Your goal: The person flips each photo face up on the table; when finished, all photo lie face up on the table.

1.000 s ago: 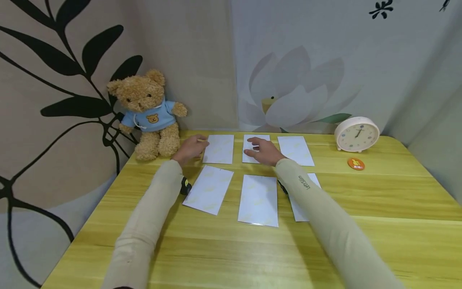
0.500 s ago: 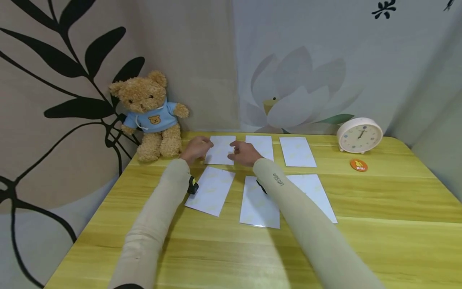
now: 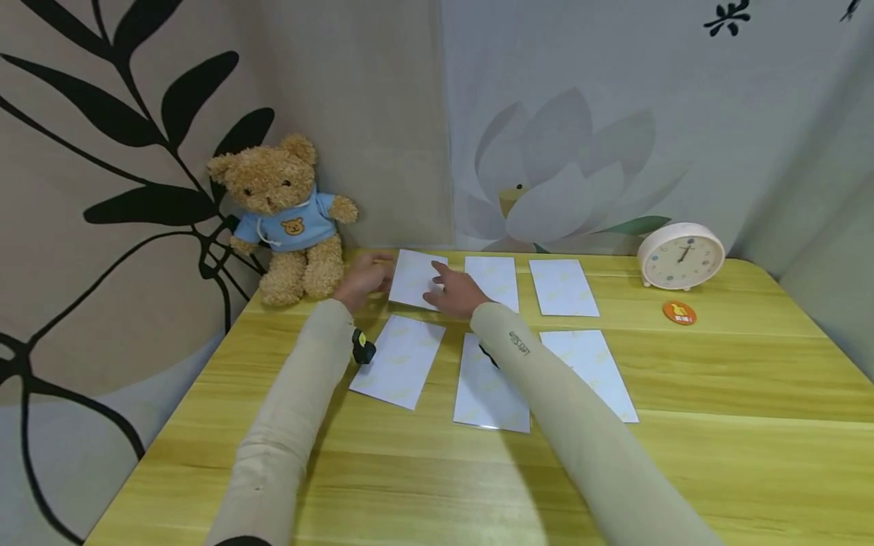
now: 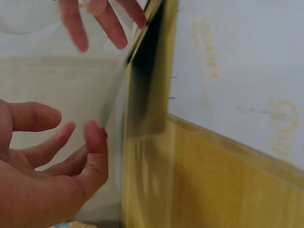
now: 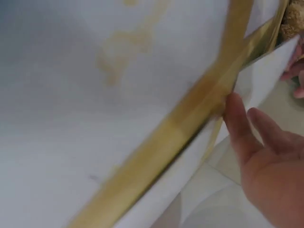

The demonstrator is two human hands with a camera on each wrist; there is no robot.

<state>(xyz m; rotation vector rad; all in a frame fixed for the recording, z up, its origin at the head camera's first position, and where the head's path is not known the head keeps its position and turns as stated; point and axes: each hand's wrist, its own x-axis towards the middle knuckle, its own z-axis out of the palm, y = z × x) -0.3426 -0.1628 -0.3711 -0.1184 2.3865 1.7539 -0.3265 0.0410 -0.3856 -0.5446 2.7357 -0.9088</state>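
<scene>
In the head view, a white card (image 3: 413, 279) at the back left is lifted and tilted off the table. My left hand (image 3: 365, 279) is at its left edge; the left wrist view shows a bent fingertip (image 4: 97, 135) against the card's edge, the other fingers curled beside it. My right hand (image 3: 456, 294) reaches in from the right, and in the right wrist view its fingertip (image 5: 233, 102) is right at the card's edge, fingers spread. Close by lie more white cards with faint yellow print: a back middle card (image 3: 498, 277) and a front left card (image 3: 403, 356).
A back right card (image 3: 563, 287), a front middle card (image 3: 478, 394) and a front right card (image 3: 594, 371) lie on the wooden table (image 3: 437, 485). A teddy bear (image 3: 290, 224) sits at the back left. An alarm clock (image 3: 683, 256) and an orange disc (image 3: 679, 312) are at right.
My right hand has moved left from the back middle card to the back left one. That card, flat half a second ago, is now raised and tilted.
</scene>
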